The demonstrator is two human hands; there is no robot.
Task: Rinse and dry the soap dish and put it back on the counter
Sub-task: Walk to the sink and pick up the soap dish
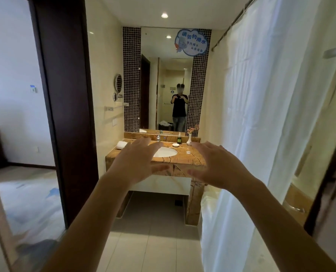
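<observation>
A small white soap dish [175, 145] sits on the brown marble counter [184, 159], right of the white sink basin [166, 152] and in front of a dark soap bottle [179, 138]. The chrome tap [158, 138] stands behind the basin. I am several steps back from the counter. My left hand [136, 160] and my right hand [219, 163] are both stretched out in front of me, palms down, fingers spread, holding nothing and far from the dish.
A rolled white towel [121, 144] lies at the counter's left end. A white vase with flowers [189, 138] and a small white lid [188, 152] are at the right. A shower curtain [261, 134] hangs along the right, a dark door frame [65, 95] on the left. A mirror [167, 85] shows a person.
</observation>
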